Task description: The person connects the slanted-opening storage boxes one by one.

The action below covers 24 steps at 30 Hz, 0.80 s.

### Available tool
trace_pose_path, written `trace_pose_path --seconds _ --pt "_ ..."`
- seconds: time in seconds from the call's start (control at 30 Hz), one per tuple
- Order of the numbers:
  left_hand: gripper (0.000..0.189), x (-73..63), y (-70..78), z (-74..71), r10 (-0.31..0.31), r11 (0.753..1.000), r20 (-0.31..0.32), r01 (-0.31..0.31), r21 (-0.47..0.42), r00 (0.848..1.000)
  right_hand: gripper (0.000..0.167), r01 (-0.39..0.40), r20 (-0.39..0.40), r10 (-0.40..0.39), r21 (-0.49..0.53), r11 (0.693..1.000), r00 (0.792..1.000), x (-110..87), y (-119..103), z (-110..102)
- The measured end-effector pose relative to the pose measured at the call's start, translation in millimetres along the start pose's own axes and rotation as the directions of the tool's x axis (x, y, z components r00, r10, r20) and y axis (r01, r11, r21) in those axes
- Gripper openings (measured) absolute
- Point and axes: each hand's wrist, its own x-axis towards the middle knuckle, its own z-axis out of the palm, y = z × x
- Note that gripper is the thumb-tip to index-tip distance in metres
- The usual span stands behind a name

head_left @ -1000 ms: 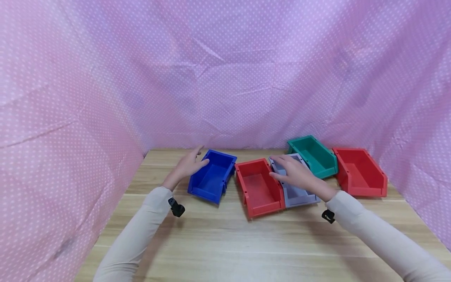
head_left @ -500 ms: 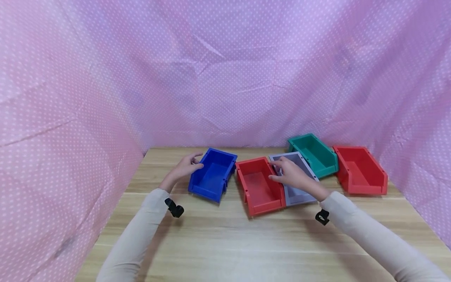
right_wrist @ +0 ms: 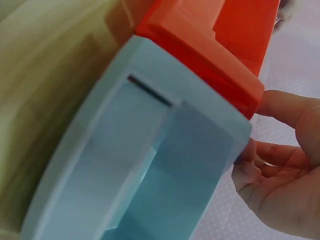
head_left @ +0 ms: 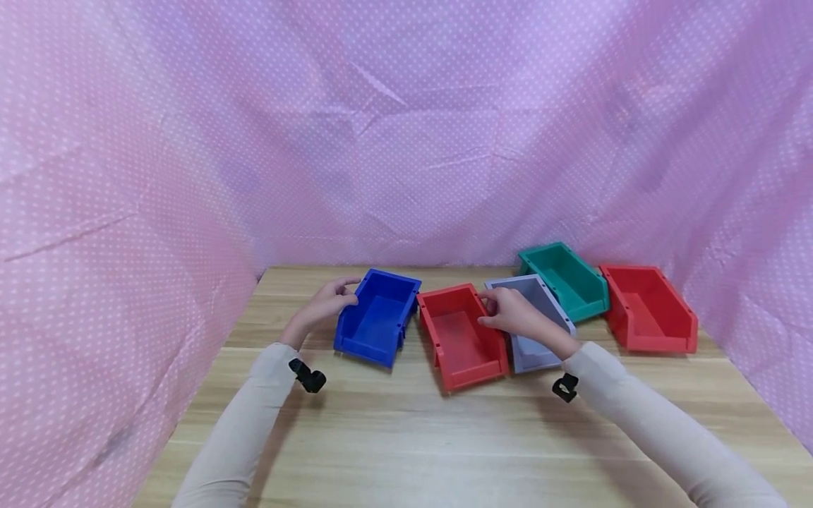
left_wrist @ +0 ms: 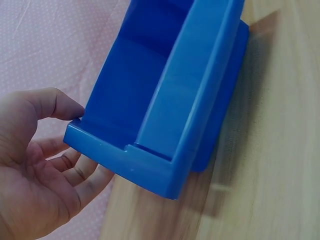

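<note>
My left hand (head_left: 325,302) pinches the left wall of a blue plastic storage bin (head_left: 376,324). In the left wrist view its thumb (left_wrist: 65,105) lies at the bin's rim, with the other fingers curled on the wall's outer side. The right hand (head_left: 513,310) reaches across a grey bin (head_left: 536,353) and grips the right wall of a red bin (head_left: 464,339). The right wrist view has that thumb (right_wrist: 285,107) at the red rim, while the other fingers are partly hidden behind the grey bin's edge. Both held bins stand angled on the table.
A green bin (head_left: 568,279) sits behind the grey one, and a second red bin (head_left: 648,307) stands at its right. The wooden table (head_left: 406,444) ends at a pink dotted curtain (head_left: 406,176) behind and on both sides.
Both hands have come down, moved left and closed on bin walls. The blue bin and the nearer red bin have shifted slightly left, opening a narrow gap between red and grey.
</note>
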Motion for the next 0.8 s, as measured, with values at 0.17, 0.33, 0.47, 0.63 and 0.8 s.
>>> trace_pose_path --seconds 0.17,0.33,0.47,0.63,0.8 --pt "0.064 -3.8 1.1 -7.1 -0.040 0.998 0.014 0.040 -0.055 0.999 0.056 -0.043 0.042 0.045 -0.041 0.998 0.998 5.0 -11.9 2.8" --pt "0.067 -2.7 -9.2 -11.1 -0.059 0.992 0.012 0.060 -0.111 0.998 0.066 -0.107 0.074 0.108 -0.018 0.994 0.991 11.3 -19.3 9.2" --pt "0.067 -2.8 -12.1 -14.6 -0.061 0.992 0.012 0.062 -0.109 0.998 0.074 -0.162 0.107 0.155 0.061 0.985 0.982 15.8 -22.0 11.6" --pt "0.068 -1.4 -11.6 -17.1 -0.058 0.993 0.010 0.059 -0.104 0.998 0.073 -0.152 0.066 0.143 0.157 0.976 0.988 16.2 -19.2 11.7" --pt "0.067 -1.9 -9.7 -16.6 -0.047 0.988 -0.013 0.044 -0.145 0.999 0.070 -0.150 0.008 0.154 0.276 0.949 0.988 12.6 -14.5 4.3"
